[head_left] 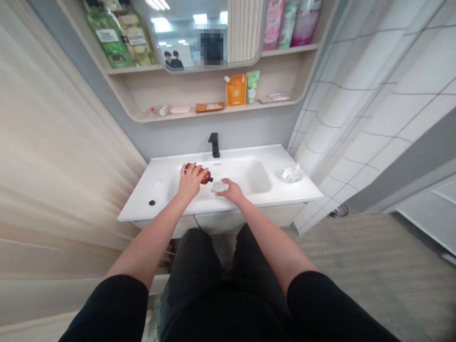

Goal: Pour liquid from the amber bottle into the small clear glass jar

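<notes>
— When you looked down at the white counter [270, 157], where was the amber bottle [201, 175]?
— It lay on its side near the counter's back edge, just in front of a matte black faucet [214, 145], with its black nozzle [211, 179] pointing toward the basin [257, 176].
— And the hands?
— The left hand [190, 181] sat on top of the bottle, its fingers [192, 168] spread wide and curved over it. The right hand [232, 191] was near it, its fingers [223, 183] drawn narrow on a small clear plastic packet [218, 187].
— Were the hands touching?
— No, they were slightly apart, with the nozzle between them.
— What else was around?
— A crumpled clear plastic bag [292, 174] lay near the counter's right edge. A small black cap [152, 203] and a clear item [156, 186] sat toward the left edge. Above, a shelf [213, 113] held an orange pouch [235, 90] and a green pouch [252, 86].
</notes>
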Demonstrator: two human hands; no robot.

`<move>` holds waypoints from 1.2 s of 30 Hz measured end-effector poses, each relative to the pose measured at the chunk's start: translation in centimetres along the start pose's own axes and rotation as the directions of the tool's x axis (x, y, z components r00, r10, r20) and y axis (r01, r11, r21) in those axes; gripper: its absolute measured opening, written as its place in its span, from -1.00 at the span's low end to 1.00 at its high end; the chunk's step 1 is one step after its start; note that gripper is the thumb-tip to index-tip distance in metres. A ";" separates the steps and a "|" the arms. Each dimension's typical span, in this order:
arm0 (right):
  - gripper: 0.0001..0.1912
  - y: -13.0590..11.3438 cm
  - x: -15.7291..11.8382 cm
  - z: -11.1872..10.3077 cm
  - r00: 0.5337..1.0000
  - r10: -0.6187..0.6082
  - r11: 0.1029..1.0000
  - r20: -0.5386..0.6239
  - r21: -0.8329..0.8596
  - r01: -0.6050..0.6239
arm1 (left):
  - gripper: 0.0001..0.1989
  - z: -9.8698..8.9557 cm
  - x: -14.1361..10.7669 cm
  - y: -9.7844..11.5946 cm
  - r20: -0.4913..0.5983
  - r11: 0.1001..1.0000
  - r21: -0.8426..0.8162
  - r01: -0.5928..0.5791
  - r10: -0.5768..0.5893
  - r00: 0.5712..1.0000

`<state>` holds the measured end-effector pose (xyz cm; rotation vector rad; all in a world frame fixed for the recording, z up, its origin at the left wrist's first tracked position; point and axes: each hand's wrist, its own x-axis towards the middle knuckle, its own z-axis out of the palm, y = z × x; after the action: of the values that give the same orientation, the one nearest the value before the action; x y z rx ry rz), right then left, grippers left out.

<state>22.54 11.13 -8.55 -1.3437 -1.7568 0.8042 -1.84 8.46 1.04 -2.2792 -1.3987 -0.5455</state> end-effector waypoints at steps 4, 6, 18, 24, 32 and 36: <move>-0.21 0.1 0.0 0.0 1.000 0.003 1.000 0.009 0.006 -0.003 | -0.37 -0.1 0.1 0.1 0.010 1.000 -0.013 0.000 0.000 1.000; -0.20 0.1 0.0 0.0 1.000 0.003 1.000 0.014 0.005 -0.003 | -0.38 -0.1 0.1 0.1 0.013 1.000 -0.016 -0.001 0.002 1.000; -0.21 0.0 -0.1 -0.2 1.000 0.001 1.000 0.016 -0.004 0.000 | -0.38 -0.5 0.4 0.4 0.031 1.000 -0.019 -0.005 0.005 1.000; -0.22 0.1 0.0 -0.1 1.000 -0.010 1.000 0.011 0.009 0.010 | -0.38 -0.5 0.3 0.5 0.029 1.000 -0.009 -0.030 0.031 0.999; -0.23 0.2 0.0 -0.1 1.000 -0.006 1.000 0.013 0.020 0.006 | -0.36 -0.7 0.6 0.7 0.030 0.999 -0.027 -0.041 0.042 0.999; -0.22 0.2 -0.1 -0.1 1.000 -0.013 0.999 0.014 0.033 0.013 | -0.38 -0.9 0.8 0.8 0.041 0.998 -0.028 -0.055 0.056 0.998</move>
<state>22.74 11.11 -8.69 -1.3066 -1.7542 0.8335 -0.89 8.26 2.09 -2.3560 -1.3506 -0.5043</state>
